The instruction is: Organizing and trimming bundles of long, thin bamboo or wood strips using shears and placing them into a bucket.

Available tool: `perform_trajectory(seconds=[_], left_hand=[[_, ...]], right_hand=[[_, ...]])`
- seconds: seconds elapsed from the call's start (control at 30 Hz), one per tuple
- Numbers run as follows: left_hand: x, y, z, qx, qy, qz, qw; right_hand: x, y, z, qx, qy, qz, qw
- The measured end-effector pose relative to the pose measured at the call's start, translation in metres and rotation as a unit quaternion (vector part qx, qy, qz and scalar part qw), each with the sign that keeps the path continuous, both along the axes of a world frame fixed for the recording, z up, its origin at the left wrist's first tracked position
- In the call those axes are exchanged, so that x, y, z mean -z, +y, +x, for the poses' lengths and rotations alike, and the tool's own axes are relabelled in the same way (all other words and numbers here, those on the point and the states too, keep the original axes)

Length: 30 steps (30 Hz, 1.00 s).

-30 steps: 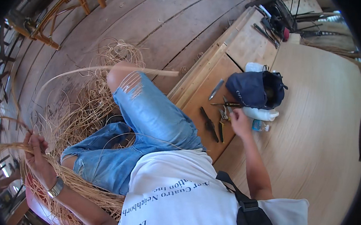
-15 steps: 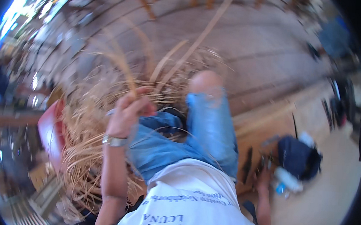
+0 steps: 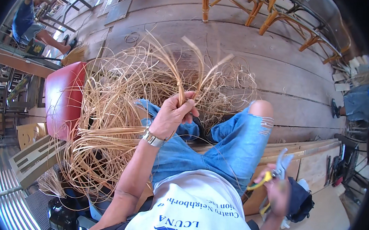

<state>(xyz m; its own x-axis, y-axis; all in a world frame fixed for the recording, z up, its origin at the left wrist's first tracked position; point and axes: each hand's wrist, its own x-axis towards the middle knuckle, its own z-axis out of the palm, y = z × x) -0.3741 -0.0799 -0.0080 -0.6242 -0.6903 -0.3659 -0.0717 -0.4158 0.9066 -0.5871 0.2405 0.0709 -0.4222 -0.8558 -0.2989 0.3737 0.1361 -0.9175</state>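
Observation:
My left hand [image 3: 171,116], with a metal-band watch at its wrist, is closed around a small bunch of rattan strips [image 3: 179,81]. Their loose ends fan out above my fingers, over my spread knees. A large tangled heap of thin rattan strips [image 3: 103,109] lies beside and beyond that hand. To the right of my thigh, my right hand [image 3: 276,194], partly blurred, grips pruning shears [image 3: 281,164] with yellow handles. The shear blades point up and away from me, apart from the strips. Part of the handles is hidden behind my fingers.
A red padded seat [image 3: 64,100] stands left of the heap. On the wooden bench [image 3: 327,214] at my right lies a dark blue cloth item [image 3: 300,202]. Rattan furniture frames [image 3: 252,4] stand at the far side. One person [image 3: 26,22] is far left, another [image 3: 356,103] far right.
My right hand has lifted from among the items on the bench and now holds the pruning shears up. My left hand, still on the strips, appears farther right as the view shifted.

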Motion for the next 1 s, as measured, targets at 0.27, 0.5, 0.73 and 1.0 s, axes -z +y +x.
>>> perform_trajectory(seconds=[0.27, 0.5, 0.73, 1.0], left_hand=[[0.024, 0.001, 0.015, 0.053, 0.045, 0.024, 0.997], [0.023, 0.006, 0.022, -0.086, 0.210, 0.042, 0.973], [0.020, 0.007, 0.021, -0.040, 0.218, 0.071, 0.973], [0.015, 0.011, 0.020, -0.011, 0.228, 0.137, 0.964]], right_hand=[[0.019, -0.181, 0.052, -0.333, -0.190, -0.039, 0.923], [0.056, -0.201, 0.058, -0.360, -0.279, 0.004, 0.890], [0.064, -0.201, 0.043, -0.344, -0.286, -0.002, 0.894], [0.064, -0.199, 0.033, -0.370, -0.332, 0.007, 0.868]])
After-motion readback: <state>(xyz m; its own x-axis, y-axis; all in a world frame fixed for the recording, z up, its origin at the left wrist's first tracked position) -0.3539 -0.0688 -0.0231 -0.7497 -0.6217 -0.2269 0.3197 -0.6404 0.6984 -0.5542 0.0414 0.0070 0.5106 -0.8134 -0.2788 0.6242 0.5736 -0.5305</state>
